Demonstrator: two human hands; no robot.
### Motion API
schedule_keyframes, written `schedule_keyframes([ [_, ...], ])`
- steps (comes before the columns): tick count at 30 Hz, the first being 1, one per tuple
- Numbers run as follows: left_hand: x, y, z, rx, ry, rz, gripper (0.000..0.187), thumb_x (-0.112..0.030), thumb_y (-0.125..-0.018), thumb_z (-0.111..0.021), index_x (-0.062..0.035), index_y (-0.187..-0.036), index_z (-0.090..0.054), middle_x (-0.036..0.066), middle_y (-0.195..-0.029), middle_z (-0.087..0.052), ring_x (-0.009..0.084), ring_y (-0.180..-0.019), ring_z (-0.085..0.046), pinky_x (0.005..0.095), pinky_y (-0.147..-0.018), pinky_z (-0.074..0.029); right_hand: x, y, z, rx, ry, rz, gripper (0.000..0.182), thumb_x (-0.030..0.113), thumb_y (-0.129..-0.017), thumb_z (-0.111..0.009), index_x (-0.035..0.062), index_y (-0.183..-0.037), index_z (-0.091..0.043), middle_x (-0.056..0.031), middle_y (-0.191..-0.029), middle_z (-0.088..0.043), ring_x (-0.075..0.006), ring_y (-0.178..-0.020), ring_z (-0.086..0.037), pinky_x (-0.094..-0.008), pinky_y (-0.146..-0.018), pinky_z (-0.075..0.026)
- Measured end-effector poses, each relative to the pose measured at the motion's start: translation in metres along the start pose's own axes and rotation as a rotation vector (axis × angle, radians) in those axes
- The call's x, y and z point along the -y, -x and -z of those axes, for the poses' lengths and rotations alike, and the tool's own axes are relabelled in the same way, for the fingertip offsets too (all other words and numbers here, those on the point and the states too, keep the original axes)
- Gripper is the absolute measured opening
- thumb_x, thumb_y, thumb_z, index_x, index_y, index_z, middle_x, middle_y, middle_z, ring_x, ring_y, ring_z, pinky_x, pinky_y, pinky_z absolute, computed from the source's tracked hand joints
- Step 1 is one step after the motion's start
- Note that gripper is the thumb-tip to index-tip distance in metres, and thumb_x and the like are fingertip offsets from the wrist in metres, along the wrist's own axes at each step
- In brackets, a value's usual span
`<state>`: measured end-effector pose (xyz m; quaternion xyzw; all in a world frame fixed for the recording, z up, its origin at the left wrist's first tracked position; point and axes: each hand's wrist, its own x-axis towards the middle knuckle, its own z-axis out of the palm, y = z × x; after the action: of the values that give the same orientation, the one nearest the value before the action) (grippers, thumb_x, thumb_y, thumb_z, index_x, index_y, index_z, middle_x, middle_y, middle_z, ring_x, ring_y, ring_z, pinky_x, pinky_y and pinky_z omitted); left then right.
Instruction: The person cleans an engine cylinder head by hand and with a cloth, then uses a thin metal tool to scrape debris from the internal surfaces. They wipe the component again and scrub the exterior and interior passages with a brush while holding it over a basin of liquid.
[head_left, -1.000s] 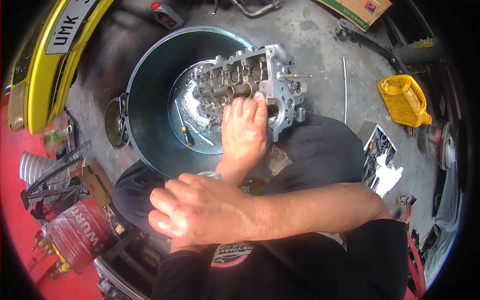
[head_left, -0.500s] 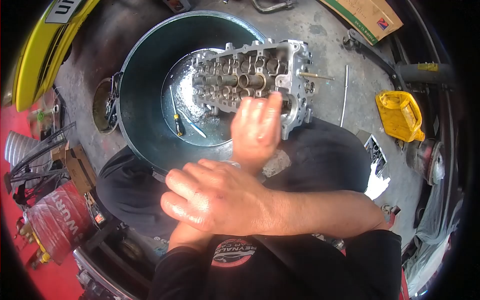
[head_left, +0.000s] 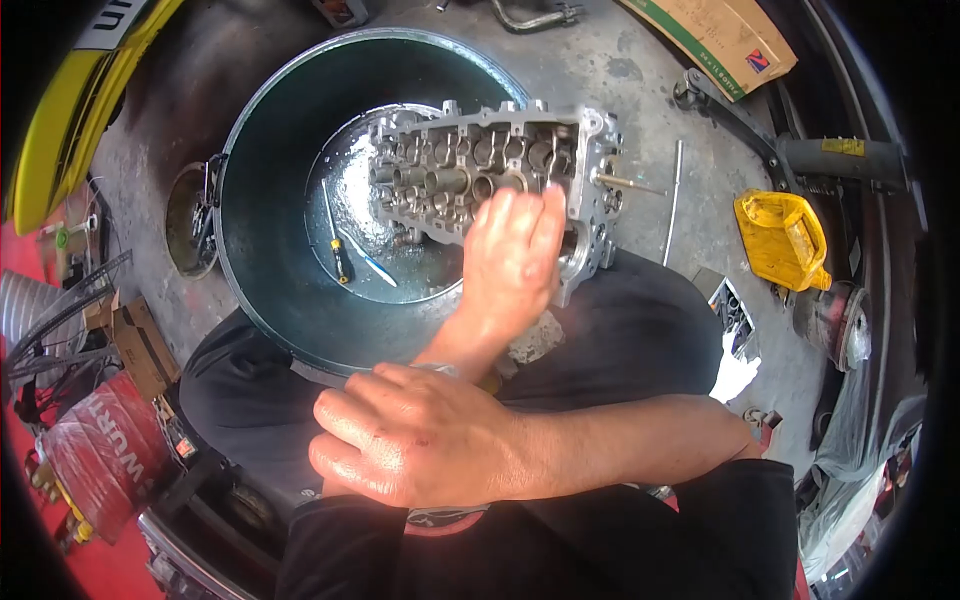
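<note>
An engine cylinder head (head_left: 455, 150) lies partly over a large dark tub (head_left: 262, 215), its right end near my leg. My left hand (head_left: 515, 245) is on its lower right side, fingers curled down among the bores; the fingertips, and anything in them, are hidden. My right hand (head_left: 405, 440) crosses over my left forearm with its fingers folded in. A greyish bit shows by its knuckles, but what it closes on cannot be made out. A thin rod (head_left: 630, 184) sticks out of the head's right end. Inside the tub lie a screwdriver (head_left: 341, 262) and a blue-and-white slim tool (head_left: 372, 262).
On the floor to the right are a long metal bar (head_left: 675, 205), a yellow jug (head_left: 782, 240) and a tray of small parts (head_left: 730, 310). A cardboard box (head_left: 715, 45) is at the top right. At the left stand a red Würth-marked bag (head_left: 105, 435) and a yellow car panel (head_left: 65, 130).
The camera view has shifted slightly. My left hand has moved up a little over the cylinder head, showing more forearm. My right hand stays closed over that forearm.
</note>
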<state>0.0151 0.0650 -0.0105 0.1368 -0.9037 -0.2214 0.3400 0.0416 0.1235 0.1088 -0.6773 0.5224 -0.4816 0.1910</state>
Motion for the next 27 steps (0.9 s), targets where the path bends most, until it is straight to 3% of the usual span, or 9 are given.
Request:
schedule_keyframes([
  [7,-0.005,0.001,0.001,0.077,0.013,0.089,0.049,0.001,-0.067,-0.063,0.0082,-0.116,-0.061,0.014,-0.085,-0.055,0.0323,-0.08,-0.055,0.0416,-0.07,-0.049,0.001,0.002,0.0,0.001,-0.01,0.002,0.019,0.021,-0.074,-0.071,0.0107,-0.078,-0.055,-0.003,-0.082,-0.047,-0.0172,-0.071,-0.055,-0.0313,-0.06,-0.048],
  [11,-0.009,0.016,-0.001,0.012,0.025,0.058,0.045,0.001,-0.069,-0.063,0.0084,-0.113,-0.06,0.015,-0.087,-0.056,0.0327,-0.081,-0.055,0.0429,-0.07,-0.048,-0.005,0.003,0.003,-0.012,-0.007,-0.004,0.018,0.02,-0.074,-0.07,0.0106,-0.079,-0.056,-0.003,-0.083,-0.047,-0.0173,-0.071,-0.055,-0.0311,-0.061,-0.049],
  [15,-0.006,0.005,-0.007,-0.094,0.016,0.06,0.043,0.013,-0.068,-0.059,0.0058,-0.111,-0.062,0.015,-0.078,-0.055,0.0327,-0.068,-0.054,0.0428,-0.058,-0.045,-0.004,0.006,0.0,0.018,0.041,0.007,0.017,0.019,-0.073,-0.069,0.0106,-0.08,-0.056,-0.0029,-0.084,-0.048,-0.0172,-0.072,-0.056,-0.0311,-0.061,-0.049],
  [18,-0.006,0.014,-0.005,-0.006,-0.003,0.099,0.044,0.003,-0.072,-0.06,0.0063,-0.115,-0.06,0.015,-0.087,-0.056,0.0328,-0.08,-0.055,0.0443,-0.07,-0.048,-0.002,0.004,0.005,-0.021,0.008,0.025,0.015,0.017,-0.073,-0.068,0.0103,-0.08,-0.057,-0.0029,-0.082,-0.047,-0.0175,-0.071,-0.056,-0.0311,-0.06,-0.049],
  [24,-0.016,0.011,-0.006,0.003,-0.103,-0.009,0.04,-0.008,-0.071,-0.063,0.0072,-0.108,-0.064,0.013,-0.091,-0.058,0.0314,-0.082,-0.056,0.0438,-0.073,-0.046,-0.004,0.007,0.004,0.025,0.034,0.107,0.017,0.019,-0.073,-0.068,0.0066,-0.078,-0.058,-0.0067,-0.083,-0.052,-0.0207,-0.073,-0.059,-0.0348,-0.063,-0.05],
  [27,-0.011,-0.006,0.002,-0.021,-0.001,0.038,0.041,-0.007,-0.073,-0.062,0.0087,-0.111,-0.062,0.015,-0.085,-0.059,0.0325,-0.08,-0.057,0.0452,-0.072,-0.048,-0.004,0.007,0.002,0.105,-0.008,0.121,0.017,0.017,-0.07,-0.07,0.006,-0.079,-0.059,-0.0071,-0.085,-0.052,-0.0213,-0.073,-0.058,-0.0344,-0.063,-0.049],
])
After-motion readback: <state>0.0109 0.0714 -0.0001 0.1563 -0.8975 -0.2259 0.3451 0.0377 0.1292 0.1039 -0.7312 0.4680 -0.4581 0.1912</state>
